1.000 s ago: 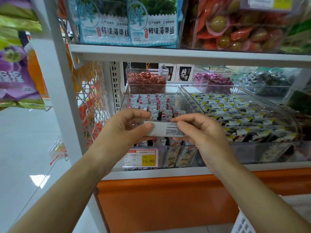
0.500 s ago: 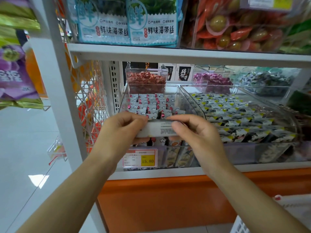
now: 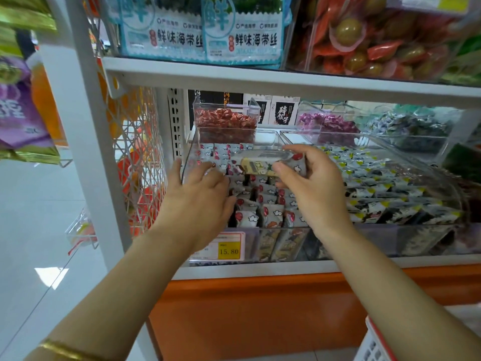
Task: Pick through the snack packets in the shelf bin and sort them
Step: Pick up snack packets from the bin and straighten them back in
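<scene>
A clear shelf bin [image 3: 188, 152] holds several small grey snack packets with red and white cloud marks [image 3: 270, 214]. My right hand [image 3: 312, 183] pinches one long packet [image 3: 257, 164] between thumb and fingers, holding it level over the bin. My left hand [image 3: 200, 194] reaches into the bin's left side with its fingers spread and lightly bent over the packets, holding nothing that I can see. Its palm hides the packets under it.
A second clear bin [image 3: 442, 178] of yellow-cornered packets sits to the right. Small bins of red sweets [image 3: 223, 121] and purple sweets [image 3: 328, 123] stand behind. A shelf board [image 3: 260, 79] runs overhead. A price tag [image 3: 229, 247] marks the front. A white basket [image 3: 374, 342] is at the lower right.
My left hand has let go of the packet and moved down into the bin. My right hand has lifted the packet deeper over the bin and turned it. The camera has moved closer.
</scene>
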`<state>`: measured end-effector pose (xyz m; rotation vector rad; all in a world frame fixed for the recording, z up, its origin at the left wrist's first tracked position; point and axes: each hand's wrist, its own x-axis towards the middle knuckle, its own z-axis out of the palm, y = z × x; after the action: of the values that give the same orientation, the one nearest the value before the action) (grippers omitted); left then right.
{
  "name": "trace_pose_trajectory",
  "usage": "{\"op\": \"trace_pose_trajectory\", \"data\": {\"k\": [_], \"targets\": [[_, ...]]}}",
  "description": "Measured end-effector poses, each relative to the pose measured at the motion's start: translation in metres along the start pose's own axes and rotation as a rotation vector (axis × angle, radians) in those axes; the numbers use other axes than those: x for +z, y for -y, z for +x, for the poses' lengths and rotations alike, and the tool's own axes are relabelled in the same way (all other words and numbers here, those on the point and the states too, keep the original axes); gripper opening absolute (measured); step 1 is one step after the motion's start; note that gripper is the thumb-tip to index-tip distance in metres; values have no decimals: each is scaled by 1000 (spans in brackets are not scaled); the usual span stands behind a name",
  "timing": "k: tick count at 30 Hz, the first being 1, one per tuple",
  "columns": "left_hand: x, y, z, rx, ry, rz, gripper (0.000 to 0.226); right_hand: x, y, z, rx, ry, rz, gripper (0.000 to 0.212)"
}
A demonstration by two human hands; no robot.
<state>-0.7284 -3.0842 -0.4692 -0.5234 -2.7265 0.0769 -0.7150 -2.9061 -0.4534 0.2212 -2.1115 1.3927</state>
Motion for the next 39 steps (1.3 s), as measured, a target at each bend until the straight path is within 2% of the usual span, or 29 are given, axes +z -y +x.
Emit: {"op": "trace_pose_trajectory", "data": {"k": [5,13,14,17,20,23,25,33,35,39], "targets": [[3,0,-1,2,-3,31,71,22,-2,30,-33,106,-134,29],[3,9,-14,-3,-29,-68,52,52,2,70,-154,441,-424,42],[2,10,-15,-6,-49,-101,52,58,1,71,-160,487,-452,39],[-2,15,-16,-36,-150,-232,46,72,-7,68,-178,657,-549,12],[-6,23,-14,-83,-184,-293,46,75,-15,70,-221,811,-672,18],[-8,30,-14,-112,-169,-321,50,68,-12,81,-117,707,-459,18],[-8,33,-14,-126,-166,-339,48,69,-12,90,-103,620,-413,17],[-12,37,-15,-168,-160,-395,44,100,-21,96,-308,657,-847,15],[-14,37,-16,-180,-173,-408,42,98,-15,97,-263,610,-739,10],[-16,35,-17,-209,-212,-430,38,82,-2,96,-167,465,-437,13]]}}
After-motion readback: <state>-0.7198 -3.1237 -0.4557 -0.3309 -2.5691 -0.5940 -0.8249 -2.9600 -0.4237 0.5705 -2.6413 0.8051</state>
